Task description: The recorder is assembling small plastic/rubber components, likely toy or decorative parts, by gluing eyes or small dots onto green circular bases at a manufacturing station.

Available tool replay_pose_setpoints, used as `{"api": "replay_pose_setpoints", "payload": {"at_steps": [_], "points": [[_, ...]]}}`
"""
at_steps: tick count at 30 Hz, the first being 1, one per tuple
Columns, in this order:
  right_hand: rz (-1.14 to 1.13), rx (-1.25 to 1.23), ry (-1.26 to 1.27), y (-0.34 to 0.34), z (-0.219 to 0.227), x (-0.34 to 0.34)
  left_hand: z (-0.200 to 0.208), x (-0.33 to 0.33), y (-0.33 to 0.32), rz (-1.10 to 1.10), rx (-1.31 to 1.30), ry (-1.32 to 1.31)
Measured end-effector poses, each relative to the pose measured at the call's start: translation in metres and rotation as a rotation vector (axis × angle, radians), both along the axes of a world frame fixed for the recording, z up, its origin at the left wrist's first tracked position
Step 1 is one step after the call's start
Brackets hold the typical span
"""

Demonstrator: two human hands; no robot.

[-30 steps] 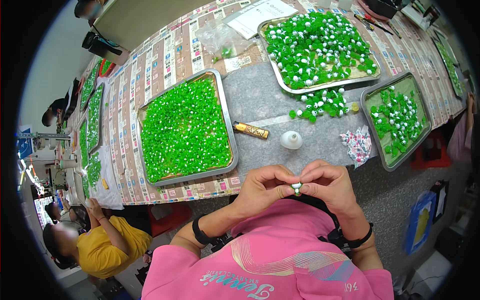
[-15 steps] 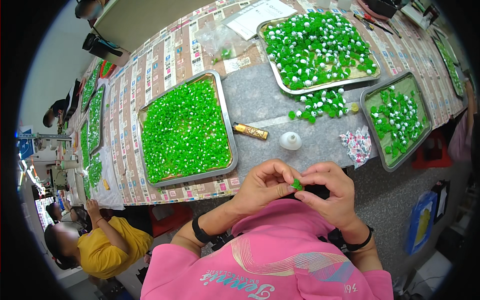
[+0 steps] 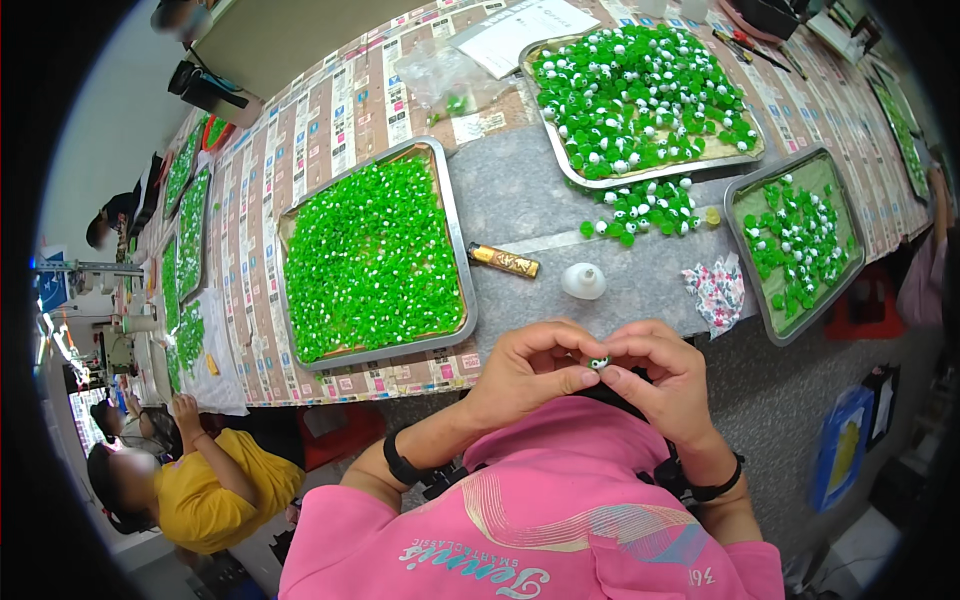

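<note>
Between my fingertips is a small green plastic piece with a white, black-dotted face point(image 3: 599, 363). My left hand point(image 3: 535, 372) pinches it from one side with thumb and forefinger. From the other side, the thumb and fingertips of my right hand point(image 3: 662, 378) close on it too. Just beyond my hands a small white squeeze bottle point(image 3: 583, 281) stands on the grey mat point(image 3: 510, 200). A printed gold-and-brown tube point(image 3: 503, 261) lies left of the bottle. To its right is a crumpled floral cloth point(image 3: 714, 294).
A metal tray point(image 3: 468, 300) of green pieces lies at the left. Another tray point(image 3: 590, 184), heaped with green-and-white pieces, is at the back, with a loose pile point(image 3: 645, 210) before it. A third tray point(image 3: 778, 338) stands at the right. A co-worker in yellow point(image 3: 230, 490) sits at the left.
The piece between my fingers has turned, so its white, black-dotted side now shows instead of green. My right fingertips have drawn in closer to my left ones.
</note>
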State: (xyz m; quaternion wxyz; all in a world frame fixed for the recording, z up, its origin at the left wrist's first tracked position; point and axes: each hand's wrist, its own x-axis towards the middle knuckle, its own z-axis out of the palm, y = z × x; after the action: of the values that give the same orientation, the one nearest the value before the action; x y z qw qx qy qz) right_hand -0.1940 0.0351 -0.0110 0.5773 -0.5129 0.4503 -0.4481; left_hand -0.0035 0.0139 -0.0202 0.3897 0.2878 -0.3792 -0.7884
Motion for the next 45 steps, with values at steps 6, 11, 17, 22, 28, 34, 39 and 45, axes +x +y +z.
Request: {"api": "replay_pose_setpoints", "payload": {"at_steps": [6, 11, 17, 22, 28, 34, 39, 45], "points": [[0.071, 0.118, -0.115, 0.0, -0.007, 0.0, 0.002, -0.002, 0.001, 0.054, -0.164, -0.227], [0.14, 0.308, -0.238, -0.001, -0.007, -0.002, 0.009, -0.003, 0.002, 0.097, -0.297, -0.385], [0.187, 0.434, -0.363, -0.001, -0.008, 0.0, 0.008, 0.0, 0.002, 0.134, -0.481, -0.549], [0.199, 0.512, -0.438, 0.001, -0.012, 0.002, 0.009, 0.0, 0.005, 0.162, -0.488, -0.557], [0.184, 0.558, -0.519, 0.002, -0.012, 0.002, 0.008, -0.003, 0.005, 0.208, -0.514, -0.545], [0.21, 0.592, -0.649, 0.002, -0.017, -0.002, 0.008, -0.005, 0.006, 0.19, -0.49, -0.543], [0.061, 0.56, -0.551, 0.002, -0.01, -0.002, 0.011, -0.008, 0.001, 0.159, -0.524, -0.549], [-0.366, 0.214, -0.196, -0.02, -0.01, -0.045, 0.017, 0.007, 0.002, 0.285, -0.564, -0.585]]}}
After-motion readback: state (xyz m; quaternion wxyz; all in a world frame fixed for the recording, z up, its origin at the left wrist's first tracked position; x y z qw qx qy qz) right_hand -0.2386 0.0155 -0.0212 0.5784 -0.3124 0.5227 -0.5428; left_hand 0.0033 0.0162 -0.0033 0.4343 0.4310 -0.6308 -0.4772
